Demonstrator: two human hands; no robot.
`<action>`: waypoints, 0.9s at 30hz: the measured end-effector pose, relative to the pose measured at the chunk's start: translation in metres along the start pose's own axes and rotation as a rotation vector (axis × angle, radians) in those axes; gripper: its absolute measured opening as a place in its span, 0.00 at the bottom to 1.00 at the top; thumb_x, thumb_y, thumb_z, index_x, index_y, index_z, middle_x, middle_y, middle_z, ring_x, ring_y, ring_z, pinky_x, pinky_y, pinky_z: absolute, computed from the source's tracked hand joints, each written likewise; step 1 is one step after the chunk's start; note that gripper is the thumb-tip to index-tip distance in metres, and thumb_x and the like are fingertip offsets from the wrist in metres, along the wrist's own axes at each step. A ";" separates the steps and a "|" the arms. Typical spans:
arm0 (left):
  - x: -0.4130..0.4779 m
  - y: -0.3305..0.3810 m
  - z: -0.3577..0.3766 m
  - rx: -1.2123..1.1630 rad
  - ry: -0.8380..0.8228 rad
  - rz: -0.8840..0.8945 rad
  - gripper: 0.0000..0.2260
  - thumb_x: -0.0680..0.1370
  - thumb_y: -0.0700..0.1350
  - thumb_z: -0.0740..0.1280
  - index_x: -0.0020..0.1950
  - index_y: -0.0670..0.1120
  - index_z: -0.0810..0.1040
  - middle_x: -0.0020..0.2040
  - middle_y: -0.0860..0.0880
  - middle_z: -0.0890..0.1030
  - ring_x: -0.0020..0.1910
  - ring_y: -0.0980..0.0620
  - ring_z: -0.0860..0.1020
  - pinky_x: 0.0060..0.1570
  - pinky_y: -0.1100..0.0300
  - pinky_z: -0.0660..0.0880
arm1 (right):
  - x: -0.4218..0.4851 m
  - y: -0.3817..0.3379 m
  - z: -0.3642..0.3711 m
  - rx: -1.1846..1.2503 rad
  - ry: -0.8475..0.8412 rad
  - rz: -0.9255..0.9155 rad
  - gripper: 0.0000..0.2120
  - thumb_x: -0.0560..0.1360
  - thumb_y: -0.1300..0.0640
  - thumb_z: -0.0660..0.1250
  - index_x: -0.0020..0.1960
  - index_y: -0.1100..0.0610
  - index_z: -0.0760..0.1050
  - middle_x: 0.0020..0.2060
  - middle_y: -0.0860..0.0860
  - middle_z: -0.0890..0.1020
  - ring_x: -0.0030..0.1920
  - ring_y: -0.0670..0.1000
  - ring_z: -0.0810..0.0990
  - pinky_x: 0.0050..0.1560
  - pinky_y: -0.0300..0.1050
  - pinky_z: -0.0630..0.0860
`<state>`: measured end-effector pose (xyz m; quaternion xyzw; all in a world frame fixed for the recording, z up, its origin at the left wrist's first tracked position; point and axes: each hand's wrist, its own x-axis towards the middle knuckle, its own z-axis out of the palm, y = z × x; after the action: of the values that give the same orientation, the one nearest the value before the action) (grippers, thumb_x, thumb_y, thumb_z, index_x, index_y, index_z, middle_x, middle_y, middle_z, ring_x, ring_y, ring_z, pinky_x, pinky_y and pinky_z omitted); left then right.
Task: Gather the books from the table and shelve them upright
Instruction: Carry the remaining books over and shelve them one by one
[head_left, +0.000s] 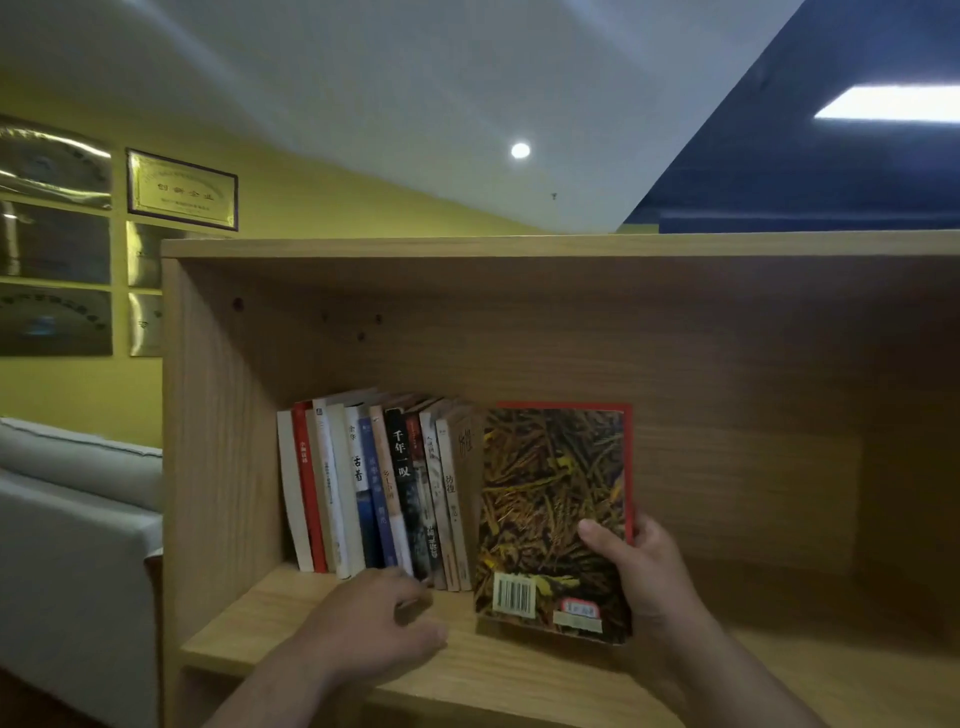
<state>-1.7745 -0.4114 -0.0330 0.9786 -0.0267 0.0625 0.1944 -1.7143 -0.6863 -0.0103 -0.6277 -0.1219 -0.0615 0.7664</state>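
— Where is the book being shelved?

— The paperback (553, 514) stands upright on the shelf board (519, 670), back cover toward the camera: a dark photo of yellow-brown straw, a red border along the top and right edges, a barcode at its lower left corner and a sticker at the lower right. Its bottom edge sits near the front edge of the board, just right of the row.

— Who has hold of it?

— The right hand (647, 564) is clamped on its right edge, thumb pressed flat on the cover, the other fingers hidden behind.

— And the other hand?

— The left hand (376, 626) rests on the board in front of the row, fingers curled loosely together, fingertips at the foot of the spines; whether they touch a book I cannot tell.

— What does the compartment hold?

— A row of books (374, 488), about a dozen, spines out, leaning slightly left. A black spine with white characters stands near the middle, a red one near the left end. The row starts a little in from the left wall of the wooden bookcase (208, 415); the right half of the compartment is bare wood.

— Beyond the bookcase?

— Left, a grey sofa (72, 519) below framed plaques (182, 189) on a yellow wall.
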 end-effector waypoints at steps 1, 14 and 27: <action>0.001 -0.001 0.001 0.029 -0.023 0.004 0.30 0.68 0.72 0.63 0.65 0.59 0.77 0.58 0.60 0.75 0.58 0.60 0.72 0.60 0.58 0.73 | 0.000 -0.002 0.000 -0.070 0.043 -0.050 0.14 0.73 0.62 0.76 0.56 0.56 0.79 0.46 0.55 0.88 0.48 0.56 0.87 0.47 0.52 0.83; 0.009 -0.001 0.002 0.021 -0.004 0.007 0.33 0.62 0.75 0.63 0.62 0.60 0.77 0.56 0.60 0.73 0.58 0.58 0.71 0.62 0.57 0.71 | 0.029 0.035 0.099 -0.490 0.198 -0.198 0.12 0.74 0.55 0.74 0.51 0.48 0.71 0.42 0.45 0.80 0.42 0.47 0.81 0.37 0.42 0.77; 0.008 -0.002 0.007 -0.043 0.091 -0.053 0.24 0.63 0.70 0.66 0.55 0.62 0.75 0.54 0.59 0.73 0.56 0.58 0.72 0.59 0.58 0.74 | 0.031 0.050 0.076 -0.519 -0.412 -0.020 0.38 0.77 0.54 0.71 0.71 0.28 0.52 0.61 0.42 0.79 0.60 0.46 0.80 0.51 0.38 0.80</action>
<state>-1.7654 -0.4128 -0.0395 0.9707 0.0065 0.1010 0.2179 -1.6802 -0.5998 -0.0351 -0.8001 -0.2606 0.0303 0.5395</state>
